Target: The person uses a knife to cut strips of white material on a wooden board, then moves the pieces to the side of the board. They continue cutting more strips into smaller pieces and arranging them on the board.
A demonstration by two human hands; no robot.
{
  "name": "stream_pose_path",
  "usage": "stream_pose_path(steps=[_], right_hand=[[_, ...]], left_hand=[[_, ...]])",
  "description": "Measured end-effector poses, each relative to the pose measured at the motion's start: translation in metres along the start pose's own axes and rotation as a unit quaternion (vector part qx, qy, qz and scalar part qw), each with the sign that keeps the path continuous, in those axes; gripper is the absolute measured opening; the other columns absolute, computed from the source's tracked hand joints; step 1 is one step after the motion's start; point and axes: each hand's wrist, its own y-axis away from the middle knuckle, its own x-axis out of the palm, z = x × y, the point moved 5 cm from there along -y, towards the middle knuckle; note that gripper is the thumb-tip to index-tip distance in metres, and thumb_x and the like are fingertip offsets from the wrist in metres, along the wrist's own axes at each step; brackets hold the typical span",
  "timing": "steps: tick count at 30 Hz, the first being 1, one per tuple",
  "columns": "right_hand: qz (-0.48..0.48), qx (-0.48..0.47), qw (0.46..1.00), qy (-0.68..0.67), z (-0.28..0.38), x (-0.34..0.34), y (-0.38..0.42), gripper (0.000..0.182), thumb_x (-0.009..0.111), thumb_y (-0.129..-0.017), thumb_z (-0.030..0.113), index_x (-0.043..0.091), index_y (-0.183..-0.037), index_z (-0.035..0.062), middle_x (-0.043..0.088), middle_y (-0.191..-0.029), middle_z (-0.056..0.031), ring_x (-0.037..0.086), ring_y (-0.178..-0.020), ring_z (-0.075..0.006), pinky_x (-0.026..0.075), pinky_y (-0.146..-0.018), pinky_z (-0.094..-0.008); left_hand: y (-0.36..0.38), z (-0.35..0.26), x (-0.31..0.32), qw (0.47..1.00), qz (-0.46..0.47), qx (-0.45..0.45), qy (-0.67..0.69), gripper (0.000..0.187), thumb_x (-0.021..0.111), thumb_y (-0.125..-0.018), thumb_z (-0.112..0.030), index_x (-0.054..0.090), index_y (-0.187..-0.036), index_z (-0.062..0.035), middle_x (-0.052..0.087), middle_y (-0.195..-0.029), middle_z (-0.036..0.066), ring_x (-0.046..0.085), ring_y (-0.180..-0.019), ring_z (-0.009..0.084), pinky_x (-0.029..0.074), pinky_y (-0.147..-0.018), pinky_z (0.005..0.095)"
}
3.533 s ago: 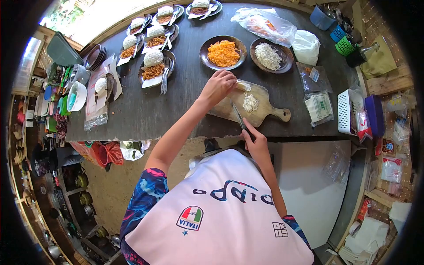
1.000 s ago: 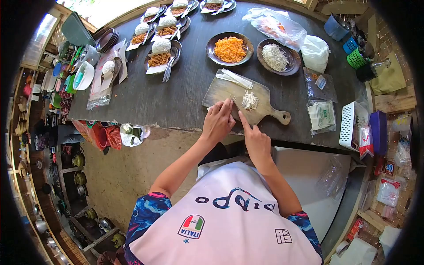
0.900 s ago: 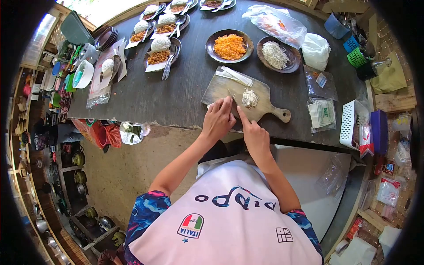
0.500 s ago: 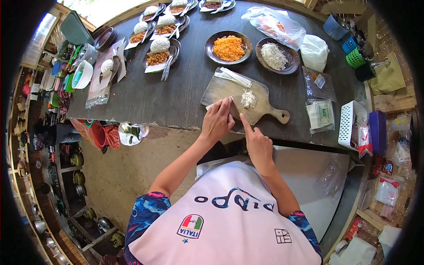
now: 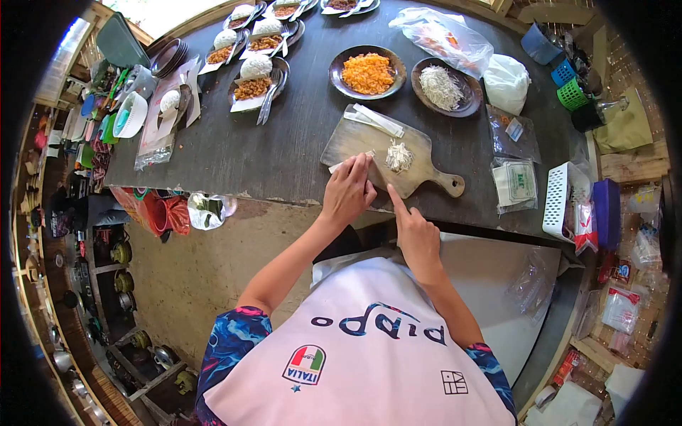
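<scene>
A wooden cutting board [image 5: 419,153] with a handle lies near the table's front edge. My left hand [image 5: 347,190] is closed over its near left part, fingertips pressing down on a pale vegetable strip that is mostly hidden under them. My right hand [image 5: 418,238] is closed at the board's near edge, index finger stretched forward. It seems to grip a knife, which barely shows beneath the finger. Between the hands and the board's handle sits a small heap of white shreds [image 5: 398,157]. Longer white strips [image 5: 378,121] lie along the board's far edge.
Behind the board stand a plate of orange shreds [image 5: 367,74] and a plate of white shreds [image 5: 442,88]. Several plates of rice [image 5: 256,68] with cutlery are at the far left. Plastic bags [image 5: 506,84] and a white basket [image 5: 561,195] lie to the right.
Both hands stay in almost the same place on the board. The view has shifted very slightly; nothing has visibly been picked up or put down.
</scene>
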Motion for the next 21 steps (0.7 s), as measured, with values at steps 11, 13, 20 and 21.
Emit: stream_pose_path(steps=[11, 13, 20, 21], right_hand=[[-0.023, -0.02, 0.999, -0.018, 0.004, 0.011, -0.03, 0.069, 0.06, -0.101, 0.013, 0.04, -0.164, 0.036, 0.067, -0.076, -0.0096, 0.073, -0.062, -0.0324, 0.061, -0.056, -0.0448], [-0.021, -0.019, 0.999, -0.014, 0.003, 0.001, -0.013, 0.068, 0.06, -0.102, 0.014, 0.041, -0.164, 0.0359, 0.066, -0.075, -0.0096, 0.073, -0.062, -0.0328, 0.061, -0.056, -0.0453], [0.007, 0.005, 1.0, -0.011, 0.001, -0.004, -0.008, 0.067, 0.06, -0.103, 0.017, 0.04, -0.164, 0.0353, 0.066, -0.075, -0.0103, 0.073, -0.063, -0.033, 0.061, -0.057, -0.0473], [0.015, 0.005, 1.0, -0.006, 0.003, -0.001, -0.01, 0.067, 0.06, -0.103, 0.017, 0.04, -0.164, 0.0352, 0.066, -0.075, -0.0103, 0.073, -0.063, -0.033, 0.061, -0.057, -0.0475]], left_hand=[[-0.001, -0.001, -0.001, 1.0, -0.002, -0.002, 0.016, 0.059, 0.061, -0.089, -0.02, 0.055, -0.141, 0.0072, 0.057, -0.141, 0.017, 0.054, -0.129, 0.0308, 0.046, -0.112, 0.0408], [-0.002, 0.001, -0.001, 1.0, -0.002, -0.007, 0.022, 0.059, 0.061, -0.089, -0.02, 0.055, -0.141, 0.0075, 0.057, -0.141, 0.017, 0.054, -0.129, 0.0308, 0.046, -0.112, 0.041], [-0.002, -0.001, 0.0, 1.0, -0.008, -0.002, 0.019, 0.057, 0.061, -0.088, -0.019, 0.056, -0.139, 0.0089, 0.056, -0.14, 0.017, 0.055, -0.128, 0.031, 0.047, -0.111, 0.0416], [-0.002, 0.0, -0.001, 1.0, -0.011, 0.002, 0.019, 0.057, 0.061, -0.088, -0.019, 0.056, -0.138, 0.009, 0.056, -0.14, 0.017, 0.055, -0.128, 0.031, 0.047, -0.111, 0.0416]])
